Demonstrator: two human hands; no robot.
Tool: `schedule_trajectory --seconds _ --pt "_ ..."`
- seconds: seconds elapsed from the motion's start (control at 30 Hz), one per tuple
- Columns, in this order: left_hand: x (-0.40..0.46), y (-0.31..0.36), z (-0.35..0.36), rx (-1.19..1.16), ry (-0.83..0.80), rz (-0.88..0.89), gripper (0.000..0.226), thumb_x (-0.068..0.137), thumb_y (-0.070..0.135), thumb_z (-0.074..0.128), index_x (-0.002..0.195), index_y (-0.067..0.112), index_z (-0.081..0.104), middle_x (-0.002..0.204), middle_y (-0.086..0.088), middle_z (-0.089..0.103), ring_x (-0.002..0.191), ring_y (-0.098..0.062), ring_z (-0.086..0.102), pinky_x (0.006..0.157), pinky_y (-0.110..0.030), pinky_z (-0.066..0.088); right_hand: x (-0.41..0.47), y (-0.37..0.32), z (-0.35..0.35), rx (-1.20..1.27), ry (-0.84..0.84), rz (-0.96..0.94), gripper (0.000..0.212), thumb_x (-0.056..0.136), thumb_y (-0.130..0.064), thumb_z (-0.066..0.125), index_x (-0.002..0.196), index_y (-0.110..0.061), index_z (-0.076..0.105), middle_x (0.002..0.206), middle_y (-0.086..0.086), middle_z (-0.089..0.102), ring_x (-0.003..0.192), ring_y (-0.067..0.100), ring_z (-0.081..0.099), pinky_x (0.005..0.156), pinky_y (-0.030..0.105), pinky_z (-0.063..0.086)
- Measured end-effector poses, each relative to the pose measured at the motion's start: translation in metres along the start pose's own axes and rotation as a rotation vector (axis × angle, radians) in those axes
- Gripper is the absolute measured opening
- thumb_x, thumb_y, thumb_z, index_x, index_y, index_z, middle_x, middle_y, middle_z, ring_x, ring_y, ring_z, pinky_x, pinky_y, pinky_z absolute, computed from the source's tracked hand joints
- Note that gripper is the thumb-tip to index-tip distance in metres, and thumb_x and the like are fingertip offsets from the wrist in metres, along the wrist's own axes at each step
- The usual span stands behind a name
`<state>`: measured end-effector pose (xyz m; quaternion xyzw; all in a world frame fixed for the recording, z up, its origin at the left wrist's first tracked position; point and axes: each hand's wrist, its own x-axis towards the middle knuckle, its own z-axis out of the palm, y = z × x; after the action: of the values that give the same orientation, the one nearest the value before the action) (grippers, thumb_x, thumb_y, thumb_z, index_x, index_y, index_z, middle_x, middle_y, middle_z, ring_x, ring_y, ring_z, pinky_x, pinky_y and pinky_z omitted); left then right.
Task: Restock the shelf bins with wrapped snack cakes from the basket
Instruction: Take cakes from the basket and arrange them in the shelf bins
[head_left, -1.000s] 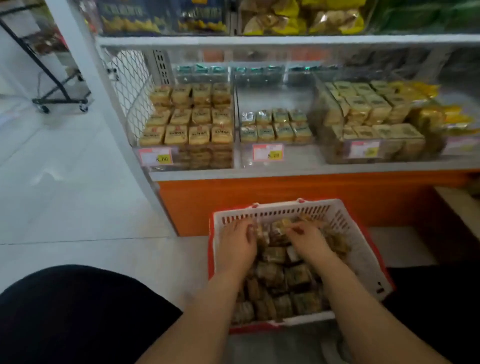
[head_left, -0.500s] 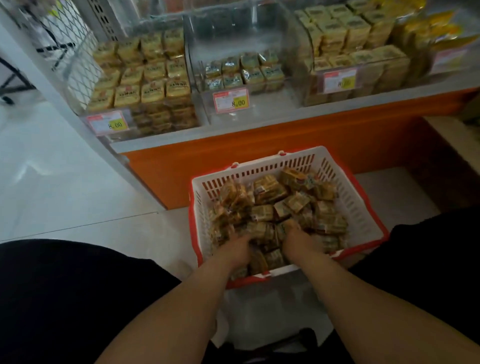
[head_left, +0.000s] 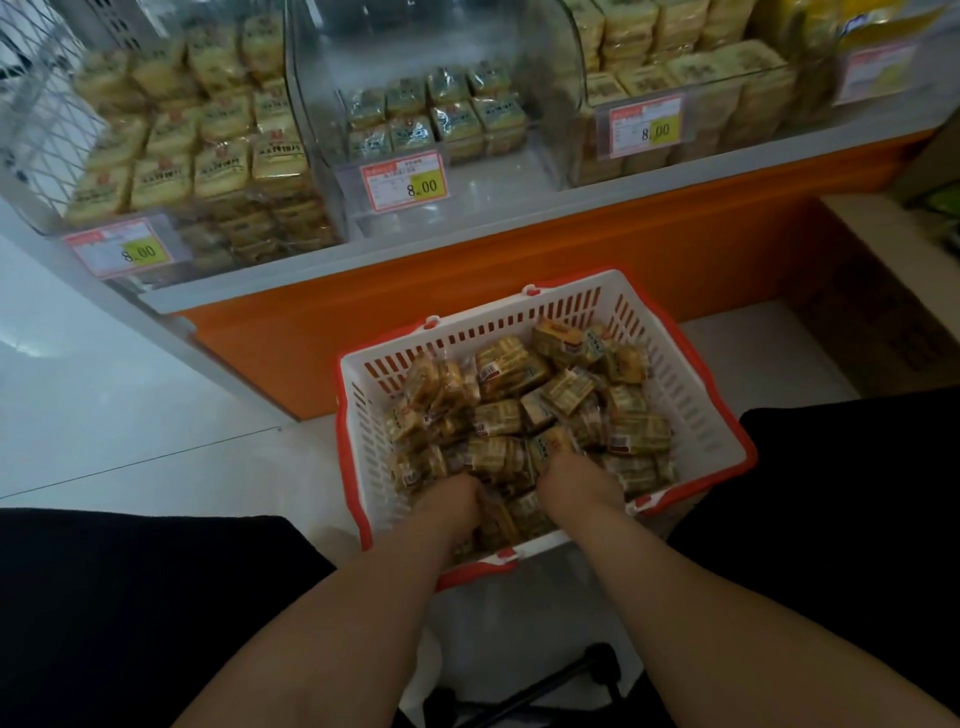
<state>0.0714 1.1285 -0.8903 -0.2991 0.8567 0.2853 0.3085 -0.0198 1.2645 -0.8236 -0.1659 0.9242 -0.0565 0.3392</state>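
On the far left, a clear shelf bin stood packed with wrapped cakes; the middle bin to its right held only a few, and the right bin was stacked high. Nearer, on the floor, sat the white basket heaped with wrapped snack cakes. The left hand and, right of it, the right hand were both buried in the near part of the pile, fingers hidden; their grip could not be told.
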Motion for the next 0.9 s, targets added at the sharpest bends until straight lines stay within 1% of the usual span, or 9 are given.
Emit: schedule_trajectory --seconds 0.2,0.27,0.4,0.5,0.6,0.67,0.73,0.8,0.9 --pt "-0.001 0.005 0.003 -0.093 0.019 0.026 0.016 0.097 0.021 0.056 0.105 0.019 0.07 0.113 -0.005 0.066 0.105 -0.024 0.06 0.09 -0.035 0.051 0.001 0.004 0.002 0.047 0.006 -0.016 0.026 0.099 -0.019 0.043 0.115 -0.012 0.063 0.115 0.013 0.066 0.105 0.031 0.062 0.08 0.035 0.048" --pt "-0.005 0.004 0.001 -0.222 0.033 0.02 0.016 0.097 0.018 0.054 0.102 0.016 0.07 0.111 -0.006 0.065 0.105 -0.024 0.059 0.091 -0.034 0.05 0.005 0.006 0.002 0.094 0.008 -0.008 0.026 0.099 -0.019 0.044 0.112 -0.011 0.064 0.111 0.013 0.066 0.101 0.031 0.062 0.081 0.036 0.051" --pt "-0.017 0.009 -0.028 -0.625 0.075 -0.042 0.012 0.099 0.02 0.052 0.091 0.017 0.06 0.1 -0.01 0.062 0.096 -0.028 0.061 0.088 -0.039 0.052 0.015 0.008 -0.004 0.316 -0.042 0.029 0.022 0.1 -0.02 0.042 0.097 -0.009 0.06 0.09 0.012 0.061 0.088 0.03 0.059 0.074 0.034 0.047" --pt "-0.035 0.026 -0.064 -1.082 0.068 -0.108 0.015 0.102 0.017 0.049 0.097 0.012 0.061 0.104 -0.013 0.065 0.097 -0.028 0.063 0.082 -0.041 0.055 0.016 0.001 -0.015 0.604 -0.044 -0.049 0.042 0.104 -0.038 0.037 0.117 -0.006 0.061 0.11 0.017 0.063 0.102 0.032 0.058 0.083 0.034 0.045" --pt "-0.054 0.036 -0.092 -1.358 0.062 -0.025 0.016 0.104 0.009 0.043 0.108 0.009 0.058 0.111 -0.012 0.065 0.101 -0.029 0.065 0.083 -0.045 0.058 0.009 -0.012 -0.032 0.885 -0.148 -0.03 0.055 0.1 -0.054 0.04 0.13 -0.011 0.056 0.125 0.014 0.059 0.106 0.026 0.056 0.085 0.034 0.047" --pt "-0.066 0.039 -0.106 -1.391 0.082 0.086 0.019 0.104 0.003 0.039 0.106 0.012 0.056 0.127 -0.011 0.059 0.112 -0.03 0.06 0.088 -0.045 0.056 0.002 -0.017 -0.046 1.216 -0.352 0.068 0.048 0.097 -0.052 0.049 0.126 -0.014 0.057 0.121 0.012 0.063 0.104 0.028 0.063 0.073 0.035 0.055" --pt "-0.076 0.04 -0.116 -1.366 0.103 0.195 0.022 0.102 0.0 0.04 0.095 0.015 0.054 0.142 -0.013 0.049 0.122 -0.033 0.055 0.084 -0.041 0.057 -0.003 -0.021 -0.059 1.458 -0.445 0.047 0.035 0.098 -0.035 0.056 0.122 -0.009 0.059 0.115 0.015 0.068 0.099 0.028 0.067 0.064 0.033 0.056" --pt "-0.088 0.043 -0.127 -1.346 0.091 0.244 0.021 0.102 0.001 0.041 0.091 0.015 0.052 0.137 -0.018 0.053 0.121 -0.034 0.057 0.084 -0.04 0.057 -0.006 -0.025 -0.07 1.58 -0.388 -0.033 0.03 0.098 -0.025 0.058 0.121 -0.007 0.058 0.113 0.015 0.069 0.098 0.027 0.067 0.066 0.034 0.056" --pt "-0.105 0.044 -0.149 -1.365 0.051 0.251 0.015 0.104 0.008 0.04 0.098 0.012 0.053 0.128 -0.022 0.061 0.111 -0.035 0.064 0.077 -0.037 0.059 -0.014 -0.033 -0.085 1.592 -0.231 -0.149 0.025 0.097 -0.025 0.059 0.113 -0.006 0.059 0.104 0.012 0.07 0.09 0.024 0.068 0.064 0.032 0.055"
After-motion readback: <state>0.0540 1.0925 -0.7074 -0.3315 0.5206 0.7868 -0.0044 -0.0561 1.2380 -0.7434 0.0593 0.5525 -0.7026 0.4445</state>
